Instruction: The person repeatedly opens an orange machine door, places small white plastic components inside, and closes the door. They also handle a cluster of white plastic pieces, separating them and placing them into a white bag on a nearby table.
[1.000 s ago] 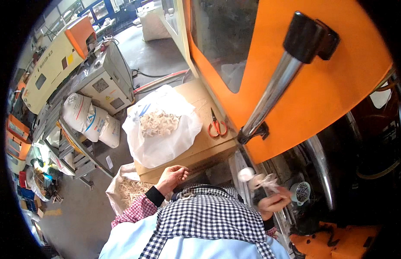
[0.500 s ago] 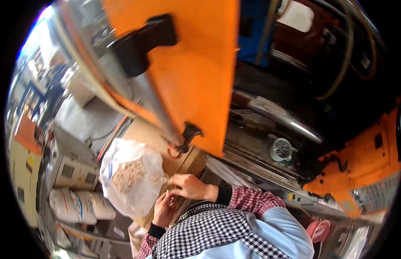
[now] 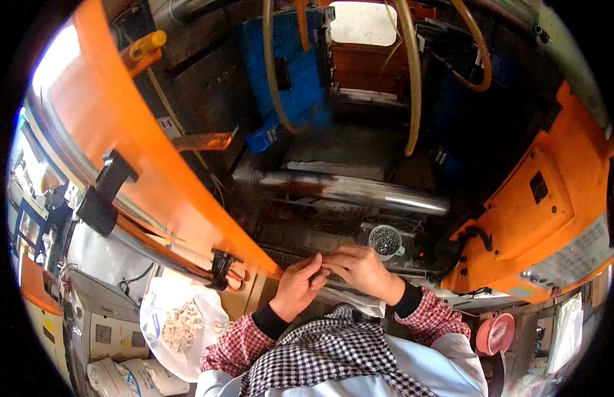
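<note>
While both hands meet just below the steel bar (image 3: 346, 188), left hand (image 3: 299, 286) and right hand (image 3: 360, 268) pinch something tiny I can't make out; I'd go slow.

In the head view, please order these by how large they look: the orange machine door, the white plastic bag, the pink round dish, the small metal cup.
1. orange machine door
2. white plastic bag
3. pink round dish and small metal cup: look alike, so unranked.
</note>
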A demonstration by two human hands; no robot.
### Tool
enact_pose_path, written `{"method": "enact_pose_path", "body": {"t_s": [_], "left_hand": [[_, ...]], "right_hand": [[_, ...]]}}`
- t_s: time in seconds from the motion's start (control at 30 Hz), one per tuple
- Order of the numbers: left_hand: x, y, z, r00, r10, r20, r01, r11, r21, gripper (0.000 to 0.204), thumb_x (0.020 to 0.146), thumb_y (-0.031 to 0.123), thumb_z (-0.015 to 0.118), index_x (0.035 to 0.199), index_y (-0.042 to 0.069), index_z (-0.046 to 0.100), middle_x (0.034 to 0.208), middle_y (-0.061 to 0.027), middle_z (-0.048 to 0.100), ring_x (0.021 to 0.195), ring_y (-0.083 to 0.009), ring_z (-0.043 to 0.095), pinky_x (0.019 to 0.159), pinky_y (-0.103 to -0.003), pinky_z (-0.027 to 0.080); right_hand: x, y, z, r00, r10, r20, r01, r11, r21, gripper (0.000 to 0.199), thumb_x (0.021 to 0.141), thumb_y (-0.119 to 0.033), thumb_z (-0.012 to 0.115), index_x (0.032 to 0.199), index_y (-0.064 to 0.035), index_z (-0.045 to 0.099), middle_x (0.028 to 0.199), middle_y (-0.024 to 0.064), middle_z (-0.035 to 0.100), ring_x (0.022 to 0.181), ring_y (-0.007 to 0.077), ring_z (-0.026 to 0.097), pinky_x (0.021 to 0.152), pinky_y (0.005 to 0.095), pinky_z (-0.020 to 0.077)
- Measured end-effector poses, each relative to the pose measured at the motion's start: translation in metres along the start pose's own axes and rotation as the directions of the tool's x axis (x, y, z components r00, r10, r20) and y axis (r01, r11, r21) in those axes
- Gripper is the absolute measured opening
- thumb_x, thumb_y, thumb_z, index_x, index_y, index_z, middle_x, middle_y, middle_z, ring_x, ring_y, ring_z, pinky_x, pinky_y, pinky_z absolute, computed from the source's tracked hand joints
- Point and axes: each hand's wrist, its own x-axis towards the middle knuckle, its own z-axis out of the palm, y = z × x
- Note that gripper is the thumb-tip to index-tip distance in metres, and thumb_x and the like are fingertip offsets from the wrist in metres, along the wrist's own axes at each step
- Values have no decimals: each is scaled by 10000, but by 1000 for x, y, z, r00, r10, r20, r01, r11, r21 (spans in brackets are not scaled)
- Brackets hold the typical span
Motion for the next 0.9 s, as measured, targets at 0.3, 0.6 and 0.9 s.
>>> {"method": "enact_pose_path", "body": {"t_s": [0.3,0.6,0.9], "left_hand": [[40,23,27,980,159,-121,-158,987,16,327,940,302,490,1022,-14,505,619,7,392,571,-79,360,518,-208,298],[35,17,10,956,202,-214,-205,979,6,251,937,212,509,1004,-28,538,706,-7,470,602,-79,398,538,-201,318],[43,23,19,946,186,-265,-185,982,31,268,930,207,524,1028,-42,537,712,-13,488,595,-79,390,536,-205,317]], "right_hand": [[179,173,-19,687,217,-693,-214,972,92,150,811,-116,647,902,-3,683,848,148,662,739,242,641,653,343,495],[293,311,-15,558,369,-743,-398,905,151,207,812,-161,655,915,16,686,883,194,666,804,302,641,749,379,479],[306,351,-6,607,288,-741,-401,916,27,207,805,-170,661,888,16,690,878,194,665,813,301,643,737,370,478]]}}
